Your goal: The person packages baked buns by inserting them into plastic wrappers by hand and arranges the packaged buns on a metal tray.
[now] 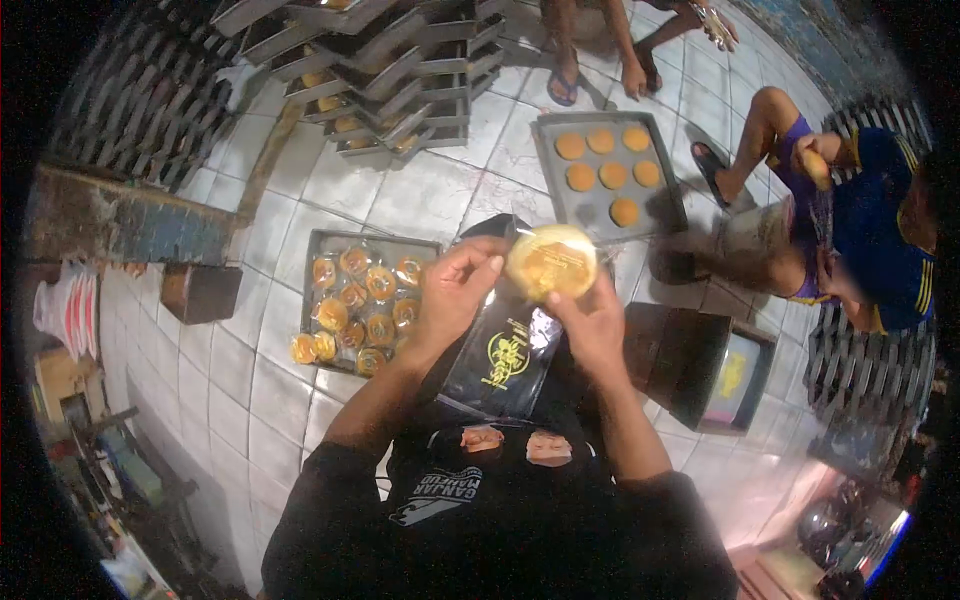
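Note:
A round golden bun (550,265) in a clear plastic wrapper is held up in front of my chest. My right hand (590,315) grips its lower right side, thumb on the front. At its upper left, my left hand (463,290) has thumb and fingers pinched together near the wrapper's edge; what they hold is too small to make out. Clear bags with yellow print (508,355) lie on my lap below the hands. To the left, a dark tray (425,243) holds several wrapped buns (380,280).
Ahead right, a metal tray (655,205) holds several unwrapped buns (612,175). A box (735,375) with printed bags stands right. Stacked trays (400,80) stand ahead. A person (870,210) sits at right holding a bun (816,170); another person's legs and hands (632,75) show beyond.

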{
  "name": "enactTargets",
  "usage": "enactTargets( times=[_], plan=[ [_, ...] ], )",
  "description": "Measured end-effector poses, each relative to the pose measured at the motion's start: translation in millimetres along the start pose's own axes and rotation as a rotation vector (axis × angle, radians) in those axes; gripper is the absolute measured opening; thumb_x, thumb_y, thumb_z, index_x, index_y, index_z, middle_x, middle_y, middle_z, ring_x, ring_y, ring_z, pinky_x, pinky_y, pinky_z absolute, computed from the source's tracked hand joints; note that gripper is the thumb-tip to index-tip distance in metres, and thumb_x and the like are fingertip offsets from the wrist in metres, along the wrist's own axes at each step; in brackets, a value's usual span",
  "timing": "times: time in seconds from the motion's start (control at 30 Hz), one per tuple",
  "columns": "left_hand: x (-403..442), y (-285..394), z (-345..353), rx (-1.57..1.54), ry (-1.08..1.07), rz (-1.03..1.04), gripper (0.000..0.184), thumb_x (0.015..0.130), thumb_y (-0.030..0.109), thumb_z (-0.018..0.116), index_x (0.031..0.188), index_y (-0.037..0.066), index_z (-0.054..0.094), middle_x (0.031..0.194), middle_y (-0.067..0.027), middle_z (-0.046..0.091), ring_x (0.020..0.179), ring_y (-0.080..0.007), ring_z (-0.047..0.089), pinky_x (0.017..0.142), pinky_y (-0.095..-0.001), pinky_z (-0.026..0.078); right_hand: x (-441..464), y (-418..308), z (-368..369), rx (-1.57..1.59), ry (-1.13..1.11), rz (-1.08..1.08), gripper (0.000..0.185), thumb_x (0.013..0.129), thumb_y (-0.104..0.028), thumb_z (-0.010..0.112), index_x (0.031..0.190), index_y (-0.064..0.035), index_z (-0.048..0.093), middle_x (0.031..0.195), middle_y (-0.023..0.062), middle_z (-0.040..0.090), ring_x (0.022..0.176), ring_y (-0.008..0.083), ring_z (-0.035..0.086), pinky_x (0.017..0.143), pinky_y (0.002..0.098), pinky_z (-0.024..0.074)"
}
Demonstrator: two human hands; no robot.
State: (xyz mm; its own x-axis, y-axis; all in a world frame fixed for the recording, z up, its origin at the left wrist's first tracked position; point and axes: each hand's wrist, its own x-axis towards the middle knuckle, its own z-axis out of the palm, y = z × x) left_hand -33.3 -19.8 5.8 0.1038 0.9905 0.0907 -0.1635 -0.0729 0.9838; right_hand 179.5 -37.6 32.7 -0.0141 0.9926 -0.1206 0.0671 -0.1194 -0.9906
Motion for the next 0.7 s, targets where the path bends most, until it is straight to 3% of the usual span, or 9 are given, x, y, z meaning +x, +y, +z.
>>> enactTargets(
  times=[0.07, 0.23, 0.27, 0.37, 0.43, 0.57, 0.6, 0.63, 0.7],
  plan=[
    [7.3, 7.3, 13.5, 0.022, 0.209, -0.092, 0.033, 0.097, 0.005, 0.065, 0.128, -0.003, 0.060, 0.128, -0.0119, 0.064, 0.109, -0.0156, 0.059, 0.094, -0.0310, 0.049, 22.9, -11.8, -20.3, -0.194, 0.145, 0.058, 0.049, 0.089, -0.011, 0.075, 0.131, 0.0033, 0.055, 0.121, 0.0135, 0.067, 0.111, 0.0211, 0.063, 0.098, 0.0353, 0.0491],
    [-28.7, 27.3, 2.5, 0.763, -0.246, 0.019, 0.069, 0.086, 0.024, 0.078, 0.144, 0.000, 0.049, 0.154, -0.0201, 0.044, 0.148, -0.0366, 0.035, 0.122, -0.0463, 0.028, 66.4, 95.4, -90.3, -0.629, 0.455, -0.309, 0.053, 0.091, -0.016, 0.075, 0.136, 0.0004, 0.052, 0.118, 0.0134, 0.066, 0.110, 0.0203, 0.062, 0.096, 0.0330, 0.0488],
    [-37.0, 27.0, 3.9, 0.873, -0.275, 0.096, 0.062, 0.087, 0.022, 0.076, 0.142, 0.005, 0.053, 0.154, -0.0194, 0.044, 0.146, -0.0401, 0.037, 0.120, -0.0487, 0.031, 65.4, 94.8, -92.2, -0.619, 0.435, -0.329, 0.053, 0.091, -0.016, 0.075, 0.136, 0.0004, 0.052, 0.118, 0.0134, 0.066, 0.110, 0.0203, 0.062, 0.096, 0.0330, 0.0488],
    [-57.5, 26.9, 1.7, 0.977, -0.286, 0.196, 0.050, 0.087, 0.019, 0.076, 0.133, 0.007, 0.063, 0.151, -0.0187, 0.048, 0.145, -0.0404, 0.038, 0.117, -0.0507, 0.034, 8.7, 58.3, -78.9, -0.181, 0.197, 0.188, 0.048, 0.091, -0.015, 0.073, 0.135, -0.0004, 0.058, 0.126, 0.0171, 0.064, 0.118, 0.0279, 0.061, 0.103, 0.0369, 0.0470],
    [-60.8, 25.6, 3.0, 1.021, -0.305, 0.295, 0.036, 0.085, 0.014, 0.075, 0.121, 0.007, 0.071, 0.148, -0.0175, 0.051, 0.140, -0.0384, 0.045, 0.115, -0.0509, 0.037, -23.7, 40.6, -71.5, -0.403, -0.043, -0.210, 0.042, 0.092, -0.017, 0.071, 0.129, -0.0002, 0.062, 0.131, 0.0146, 0.063, 0.123, 0.0298, 0.059, 0.108, 0.0387, 0.0438],
    [-75.2, 44.3, 16.5, 0.833, -0.360, 0.308, 0.037, 0.085, 0.003, 0.074, 0.122, 0.004, 0.070, 0.145, -0.0178, 0.055, 0.118, -0.0307, 0.065, 0.102, -0.0417, 0.052, -71.1, -7.3, -48.1, -0.243, -0.100, -0.283, 0.041, 0.090, -0.012, 0.074, 0.127, 0.0000, 0.061, 0.137, 0.0132, 0.058, 0.122, 0.0278, 0.059, 0.107, 0.0386, 0.0447],
    [-79.4, 52.4, 21.8, 0.838, -0.362, 0.311, 0.037, 0.085, 0.003, 0.074, 0.122, 0.004, 0.070, 0.145, -0.0178, 0.055, 0.118, -0.0307, 0.065, 0.102, -0.0417, 0.052, -80.0, -1.6, -45.9, 0.070, -0.161, -0.079, 0.040, 0.090, -0.010, 0.073, 0.127, -0.0001, 0.061, 0.131, 0.0120, 0.061, 0.115, 0.0238, 0.061, 0.102, 0.0362, 0.0475],
    [-80.8, 59.3, 27.9, 0.559, -0.258, 0.089, 0.039, 0.088, 0.002, 0.072, 0.126, 0.002, 0.067, 0.144, -0.0183, 0.056, 0.114, -0.0264, 0.067, 0.098, -0.0380, 0.054, -83.5, 1.6, -44.6, 0.379, -0.225, 0.119, 0.039, 0.091, -0.008, 0.073, 0.127, -0.0002, 0.061, 0.125, 0.0108, 0.063, 0.109, 0.0199, 0.063, 0.098, 0.0338, 0.0503],
    [-81.9, 62.2, 50.0, -0.163, 0.015, -0.210, 0.042, 0.096, 0.004, 0.067, 0.136, -0.002, 0.058, 0.137, -0.0182, 0.060, 0.103, -0.0163, 0.069, 0.090, -0.0303, 0.057, -84.6, 1.3, -50.0, 0.284, -0.187, 0.139, 0.038, 0.091, -0.007, 0.072, 0.127, -0.0001, 0.060, 0.118, 0.0087, 0.065, 0.102, 0.0161, 0.063, 0.092, 0.0312, 0.0515]
  ],
)
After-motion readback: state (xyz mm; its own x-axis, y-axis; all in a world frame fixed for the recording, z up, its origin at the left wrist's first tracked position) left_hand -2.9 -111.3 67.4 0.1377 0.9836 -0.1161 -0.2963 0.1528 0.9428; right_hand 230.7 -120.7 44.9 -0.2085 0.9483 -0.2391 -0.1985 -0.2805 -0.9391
